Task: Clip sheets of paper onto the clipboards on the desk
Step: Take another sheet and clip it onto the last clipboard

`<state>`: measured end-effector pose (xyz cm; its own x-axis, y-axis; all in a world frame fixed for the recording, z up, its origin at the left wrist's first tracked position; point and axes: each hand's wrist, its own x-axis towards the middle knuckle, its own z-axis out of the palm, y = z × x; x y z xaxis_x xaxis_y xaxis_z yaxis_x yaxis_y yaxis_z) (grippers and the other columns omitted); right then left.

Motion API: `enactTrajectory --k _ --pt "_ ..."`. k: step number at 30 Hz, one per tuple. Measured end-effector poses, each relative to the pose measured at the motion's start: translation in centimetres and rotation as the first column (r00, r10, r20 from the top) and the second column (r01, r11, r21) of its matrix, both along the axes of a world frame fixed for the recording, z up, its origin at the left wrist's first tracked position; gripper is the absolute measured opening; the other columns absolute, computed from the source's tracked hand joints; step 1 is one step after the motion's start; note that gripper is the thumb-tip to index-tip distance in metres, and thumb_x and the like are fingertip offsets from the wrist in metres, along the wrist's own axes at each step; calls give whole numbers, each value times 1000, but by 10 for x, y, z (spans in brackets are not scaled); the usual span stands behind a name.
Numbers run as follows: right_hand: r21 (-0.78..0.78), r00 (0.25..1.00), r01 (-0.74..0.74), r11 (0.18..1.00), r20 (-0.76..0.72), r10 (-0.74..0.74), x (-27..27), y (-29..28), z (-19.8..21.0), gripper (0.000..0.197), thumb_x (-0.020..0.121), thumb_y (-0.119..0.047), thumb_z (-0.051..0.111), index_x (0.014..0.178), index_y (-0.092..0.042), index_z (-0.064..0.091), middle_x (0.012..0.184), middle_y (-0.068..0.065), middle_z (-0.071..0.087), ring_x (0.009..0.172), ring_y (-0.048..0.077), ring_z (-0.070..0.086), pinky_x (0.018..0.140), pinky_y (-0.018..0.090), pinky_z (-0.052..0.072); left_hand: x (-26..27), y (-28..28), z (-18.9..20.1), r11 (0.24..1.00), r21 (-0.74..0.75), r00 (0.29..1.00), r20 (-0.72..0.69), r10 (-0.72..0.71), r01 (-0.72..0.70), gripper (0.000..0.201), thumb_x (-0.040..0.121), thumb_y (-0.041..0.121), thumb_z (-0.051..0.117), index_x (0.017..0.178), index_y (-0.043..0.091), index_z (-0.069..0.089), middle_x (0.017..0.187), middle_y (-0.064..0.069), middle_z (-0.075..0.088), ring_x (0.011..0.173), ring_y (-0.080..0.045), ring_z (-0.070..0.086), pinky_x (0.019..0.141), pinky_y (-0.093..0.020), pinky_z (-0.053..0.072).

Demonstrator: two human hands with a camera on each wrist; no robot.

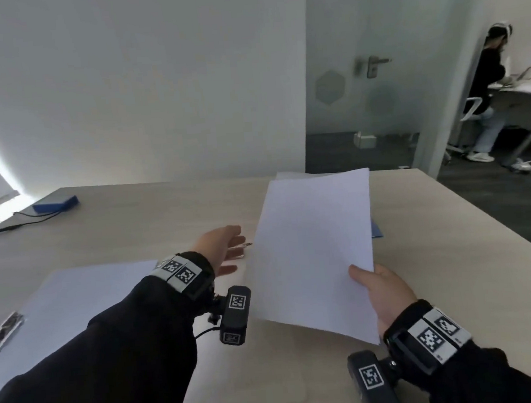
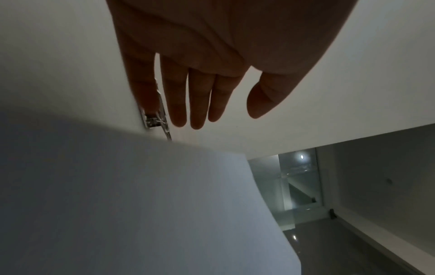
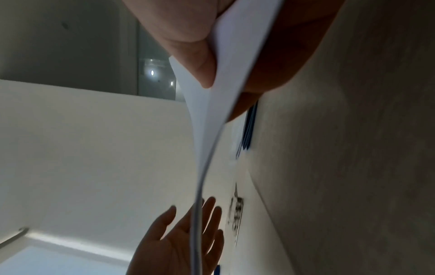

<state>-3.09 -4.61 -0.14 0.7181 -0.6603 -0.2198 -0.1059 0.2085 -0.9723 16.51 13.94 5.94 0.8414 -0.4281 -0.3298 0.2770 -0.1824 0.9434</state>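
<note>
My right hand (image 1: 380, 291) pinches the near right corner of a white sheet (image 1: 315, 245), thumb on top, and holds it raised and tilted over the desk. The right wrist view shows the thumb (image 3: 204, 61) pressing on the sheet (image 3: 226, 61). Under the sheet lies a stack of blue clipboards (image 1: 376, 229) (image 3: 249, 128), mostly hidden. My left hand (image 1: 225, 246) (image 2: 200, 104) (image 3: 186, 236) is open with straight fingers, just left of the sheet, over a metal clip (image 1: 247, 244) (image 2: 154, 119) (image 3: 236, 212).
A second sheet (image 1: 74, 296) lies at the near left on a board with a clip (image 1: 3, 331). A blue box (image 1: 55, 203) with a black cable sits at the far left. The desk (image 1: 452, 250) ends at the right. A person (image 1: 487, 88) stands beyond a glass door.
</note>
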Motion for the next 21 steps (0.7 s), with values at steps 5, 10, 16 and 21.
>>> enactTrajectory --k 5,10,16,21 --pt "35 980 -200 979 13 200 14 41 6 16 96 -15 56 105 -14 69 98 13 76 88 33 70 79 45 56 -16 46 -10 1000 10 1000 -22 -15 15 29 91 15 60 116 0 61 109 -21 70 91 -36 68 82 -49 56" --pt "76 930 -364 928 -11 366 26 65 12 20 94 -19 57 104 -8 70 101 14 75 89 28 72 78 37 56 -16 108 -23 992 117 995 -71 63 -55 30 89 9 62 117 -4 59 109 -29 68 96 -45 67 87 -58 52" --pt "207 883 -435 876 -94 461 34 80 13 35 92 -27 55 120 -7 62 111 23 71 84 33 58 64 38 52 -12 162 -52 970 228 992 -82 100 -79 51 74 14 76 118 -6 59 109 -28 69 100 -46 66 93 -60 49" --pt "229 844 -482 846 -138 518 33 79 9 35 93 -31 56 124 -14 54 105 21 74 78 33 70 61 38 55 -11 179 -49 964 249 991 -71 111 -90 29 87 4 62 114 -7 61 112 -32 66 105 -49 63 96 -62 46"
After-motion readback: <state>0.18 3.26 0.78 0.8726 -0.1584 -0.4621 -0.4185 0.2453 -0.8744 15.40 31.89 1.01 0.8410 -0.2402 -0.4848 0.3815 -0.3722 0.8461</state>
